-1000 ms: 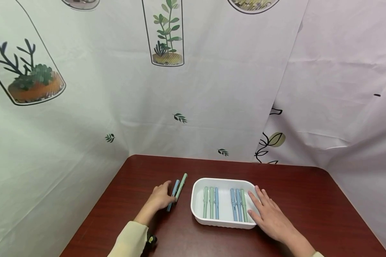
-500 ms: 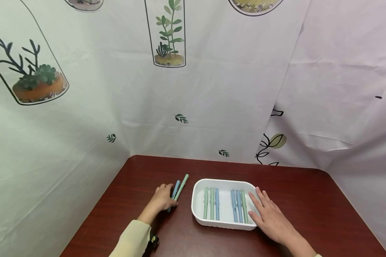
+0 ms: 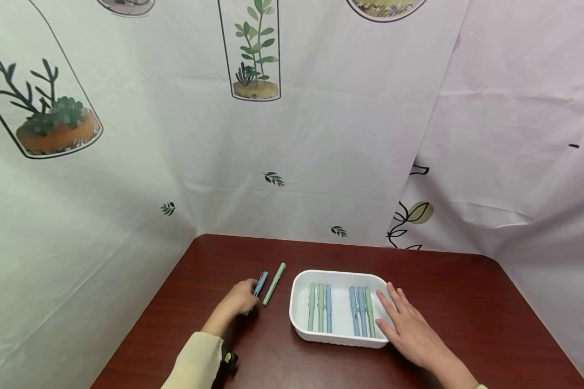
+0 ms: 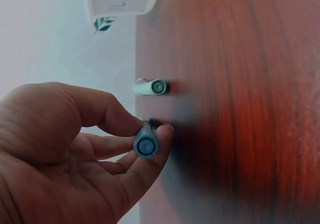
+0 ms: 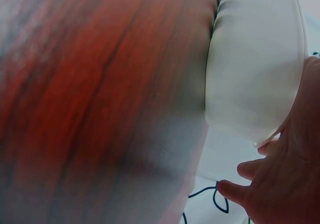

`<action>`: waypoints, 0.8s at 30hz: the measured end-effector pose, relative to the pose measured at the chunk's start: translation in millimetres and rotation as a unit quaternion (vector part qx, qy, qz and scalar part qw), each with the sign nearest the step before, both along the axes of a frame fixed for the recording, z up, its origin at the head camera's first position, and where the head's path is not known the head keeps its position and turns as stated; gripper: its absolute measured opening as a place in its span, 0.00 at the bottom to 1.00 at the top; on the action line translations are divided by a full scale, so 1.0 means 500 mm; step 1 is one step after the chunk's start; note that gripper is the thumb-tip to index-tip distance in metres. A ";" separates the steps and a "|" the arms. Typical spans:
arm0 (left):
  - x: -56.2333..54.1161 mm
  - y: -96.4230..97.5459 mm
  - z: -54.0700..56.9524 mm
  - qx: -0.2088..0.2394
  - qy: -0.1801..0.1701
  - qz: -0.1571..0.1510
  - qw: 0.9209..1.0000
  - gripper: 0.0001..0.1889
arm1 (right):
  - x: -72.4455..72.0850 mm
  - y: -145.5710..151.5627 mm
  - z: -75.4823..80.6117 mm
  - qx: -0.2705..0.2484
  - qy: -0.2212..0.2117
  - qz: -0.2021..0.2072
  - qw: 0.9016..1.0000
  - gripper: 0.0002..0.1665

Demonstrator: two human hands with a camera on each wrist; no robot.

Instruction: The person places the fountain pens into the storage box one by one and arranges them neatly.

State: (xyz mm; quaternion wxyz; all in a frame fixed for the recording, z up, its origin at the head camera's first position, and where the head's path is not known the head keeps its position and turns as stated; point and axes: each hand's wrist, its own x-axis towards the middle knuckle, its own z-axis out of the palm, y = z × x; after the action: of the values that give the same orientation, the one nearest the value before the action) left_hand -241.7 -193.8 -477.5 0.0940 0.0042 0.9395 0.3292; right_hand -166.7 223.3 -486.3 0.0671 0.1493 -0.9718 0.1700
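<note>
My left hand (image 3: 238, 299) pinches a blue pen (image 3: 260, 283) at the left of the table; in the left wrist view, thumb and fingers close round its shaft (image 4: 146, 145), its round end facing the camera. Just to the right of it a light green pen (image 3: 274, 284) lies slanted on the table, apart from the hand. A white tray (image 3: 340, 340) stands in the middle, holding two groups of pens: two green and one blue at its left, two blue and one green at its right. My right hand (image 3: 411, 327) lies with spread fingers at the tray's right rim.
The dark red wooden table (image 3: 292, 367) ends at a white curtain (image 3: 321, 162) printed with plants, which hangs behind it and along both sides. A small dark object (image 3: 230, 361) shows beneath the left sleeve (image 3: 197, 359).
My left hand has shifted left with the blue pen, widening the gap between it and the green pen. The right hand and the tray have stayed in place.
</note>
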 end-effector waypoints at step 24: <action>0.027 -0.017 0.019 0.399 -0.060 -0.045 0.914 0.32 | -0.002 -0.002 0.001 -0.002 -0.018 -0.003 1.000 0.40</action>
State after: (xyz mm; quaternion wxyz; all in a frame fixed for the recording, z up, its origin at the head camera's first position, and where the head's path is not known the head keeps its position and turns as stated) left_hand -228.3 -202.2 -468.0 0.1552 0.0635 0.7217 0.6716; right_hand -167.7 222.6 -485.8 0.0500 0.1435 -0.9728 0.1747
